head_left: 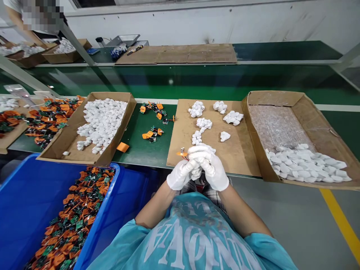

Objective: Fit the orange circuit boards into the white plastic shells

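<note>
My left hand [182, 174] and my right hand [211, 168], both in white gloves, meet over the front edge of the cardboard sheet [239, 157]. Their fingers are closed and pressed against each other. A small wired electronic part with an orange tab [182, 153] sticks out above my left fingers, with a red wire running down into the grip. What lies between the fingers of my right hand is hidden. Just beyond the hands, small white plastic pieces [197, 137] lie in a clump. A separate white piece [224, 136] rests to the right.
An open carton [129, 112] of white pieces stands left, another carton [281, 98] right. Orange-and-green electronic parts [152, 134] lie on the green bench [140, 150], near a loose orange piece [123, 147]. A blue bin [17, 210] holds many more. A person [19, 18] is at far left.
</note>
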Available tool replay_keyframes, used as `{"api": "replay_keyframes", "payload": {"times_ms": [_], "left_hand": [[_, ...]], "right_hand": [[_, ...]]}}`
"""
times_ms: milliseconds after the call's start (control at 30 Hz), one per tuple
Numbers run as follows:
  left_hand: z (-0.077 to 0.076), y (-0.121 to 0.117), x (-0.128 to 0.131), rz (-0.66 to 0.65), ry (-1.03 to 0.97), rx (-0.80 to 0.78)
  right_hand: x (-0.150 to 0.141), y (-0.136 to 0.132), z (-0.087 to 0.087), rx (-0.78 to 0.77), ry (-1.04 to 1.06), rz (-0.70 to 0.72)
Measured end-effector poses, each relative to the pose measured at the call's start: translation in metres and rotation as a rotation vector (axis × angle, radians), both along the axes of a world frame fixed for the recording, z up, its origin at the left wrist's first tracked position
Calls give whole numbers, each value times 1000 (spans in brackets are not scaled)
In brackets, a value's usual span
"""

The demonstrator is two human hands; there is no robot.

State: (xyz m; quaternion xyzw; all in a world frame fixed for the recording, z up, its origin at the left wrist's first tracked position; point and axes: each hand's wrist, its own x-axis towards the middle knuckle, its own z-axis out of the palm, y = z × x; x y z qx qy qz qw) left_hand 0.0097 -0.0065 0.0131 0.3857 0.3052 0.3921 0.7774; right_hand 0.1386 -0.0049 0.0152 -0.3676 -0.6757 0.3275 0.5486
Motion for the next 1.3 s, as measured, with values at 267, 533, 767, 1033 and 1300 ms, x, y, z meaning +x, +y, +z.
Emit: {"api": "replay_keyframes", "payload": {"times_ms": [267,533,767,1033,1300], "left_hand": [[-17,3,-6,257,219,266],[-5,-1,-3,297,368,426],[-1,1,-8,266,477,514],[-5,1,-8,210,260,320],[9,9,-6,360,327,311]], "right_hand": [[10,-2,-4,222,-213,-264],[8,-5,1,290,-234,-194],[10,-6,-1,237,-204,-146],[12,-2,3,393,-328,-118],[1,-6,1,424,-423,-191]]}}
